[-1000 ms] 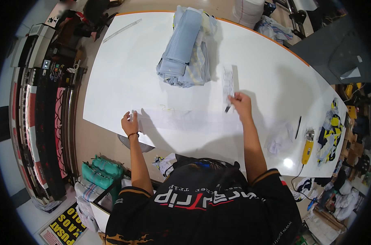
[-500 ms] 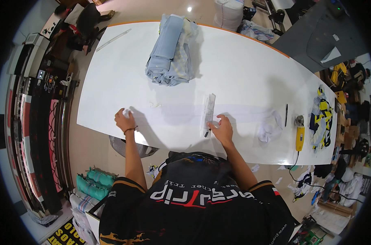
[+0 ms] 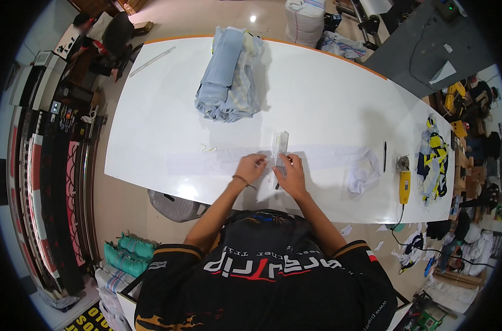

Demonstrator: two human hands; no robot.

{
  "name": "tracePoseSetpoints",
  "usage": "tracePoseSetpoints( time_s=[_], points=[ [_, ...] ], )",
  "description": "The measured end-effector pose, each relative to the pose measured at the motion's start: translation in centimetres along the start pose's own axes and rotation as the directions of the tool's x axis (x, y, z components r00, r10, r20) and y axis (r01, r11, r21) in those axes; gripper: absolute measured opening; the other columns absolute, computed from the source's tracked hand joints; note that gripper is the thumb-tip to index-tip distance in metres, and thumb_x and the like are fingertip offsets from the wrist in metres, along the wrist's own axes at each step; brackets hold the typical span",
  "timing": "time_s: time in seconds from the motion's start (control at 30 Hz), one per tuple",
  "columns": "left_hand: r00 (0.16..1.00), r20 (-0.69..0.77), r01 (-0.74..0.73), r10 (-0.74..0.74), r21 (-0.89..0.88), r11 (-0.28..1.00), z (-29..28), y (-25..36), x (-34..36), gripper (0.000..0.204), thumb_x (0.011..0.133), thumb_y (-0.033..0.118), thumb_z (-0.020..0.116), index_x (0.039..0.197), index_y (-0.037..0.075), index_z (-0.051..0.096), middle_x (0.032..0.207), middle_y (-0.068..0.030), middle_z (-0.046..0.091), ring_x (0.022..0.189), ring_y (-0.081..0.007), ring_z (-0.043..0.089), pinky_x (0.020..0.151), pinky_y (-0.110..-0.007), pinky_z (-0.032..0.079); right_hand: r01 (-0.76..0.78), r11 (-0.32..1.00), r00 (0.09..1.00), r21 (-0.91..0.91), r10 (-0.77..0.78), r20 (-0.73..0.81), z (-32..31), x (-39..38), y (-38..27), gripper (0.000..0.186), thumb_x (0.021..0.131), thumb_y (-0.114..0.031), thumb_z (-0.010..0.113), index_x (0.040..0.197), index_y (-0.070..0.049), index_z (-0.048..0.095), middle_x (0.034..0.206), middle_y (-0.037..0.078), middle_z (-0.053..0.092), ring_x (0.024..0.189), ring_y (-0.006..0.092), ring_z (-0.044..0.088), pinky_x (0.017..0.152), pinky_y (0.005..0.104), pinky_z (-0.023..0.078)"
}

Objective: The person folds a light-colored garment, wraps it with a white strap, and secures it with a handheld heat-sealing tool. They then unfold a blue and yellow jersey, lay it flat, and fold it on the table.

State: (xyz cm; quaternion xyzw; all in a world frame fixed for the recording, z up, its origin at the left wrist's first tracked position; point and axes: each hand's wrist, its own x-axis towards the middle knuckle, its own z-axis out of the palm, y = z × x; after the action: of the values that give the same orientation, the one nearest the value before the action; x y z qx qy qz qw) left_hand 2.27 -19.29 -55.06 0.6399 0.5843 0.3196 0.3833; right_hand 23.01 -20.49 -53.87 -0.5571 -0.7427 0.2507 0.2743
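A long, thin white strip of material lies across the table, ending in a crumpled white bundle on the right. Across its middle sits a short, clear ruler-like piece with a dark lower end. My right hand is closed on that piece, its thumb and curled fingers at the lower half; a small dark bit shows at the fingertips. Just left of it, my left hand has its fingertips pinched together over the strip. What the pinch holds is too small to make out.
Folded light-blue fabric lies in a pile at the far side of the white table. To the right are a black pen, a yellow corded cutter and fabric scraps. A long ruler rests far left. Another person sits beyond.
My left hand has moved right, from the strip's left end to beside the ruler-like piece, and its fingers have closed. My right hand has shifted slightly left, onto that piece.
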Motion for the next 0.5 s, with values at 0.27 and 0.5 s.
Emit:
tracePoseSetpoints(
  time_s=[0.27,0.5],
  points=[
    [0.953,-0.030,0.301,-0.300,0.027,0.953,6.0,1.7,3.4,0.040,0.089,0.029,0.071,0.118,0.001,0.067,0.090,-0.0200,0.074,0.084,-0.0349,0.074,0.077,-0.041,0.059,0.076,0.995,0.997,-0.065,-0.075,0.029,0.0,-0.7,0.4,0.058,0.081,-0.021,0.074,0.133,0.000,0.059,0.138,0.026,0.046,0.124,0.0455,0.046,0.106,0.0530,0.041],
    [0.958,-0.288,0.036,0.015,0.171,0.985,0.3,6.9,4.6,0.030,0.082,0.017,0.076,0.108,0.005,0.066,0.094,-0.0161,0.065,0.091,-0.0344,0.065,0.079,-0.043,0.052,0.136,0.978,0.991,-0.160,-0.137,0.006,1.0,-1.8,1.2,0.053,0.086,-0.025,0.071,0.133,-0.001,0.060,0.140,0.025,0.047,0.127,0.0437,0.046,0.106,0.0525,0.040]
  ],
)
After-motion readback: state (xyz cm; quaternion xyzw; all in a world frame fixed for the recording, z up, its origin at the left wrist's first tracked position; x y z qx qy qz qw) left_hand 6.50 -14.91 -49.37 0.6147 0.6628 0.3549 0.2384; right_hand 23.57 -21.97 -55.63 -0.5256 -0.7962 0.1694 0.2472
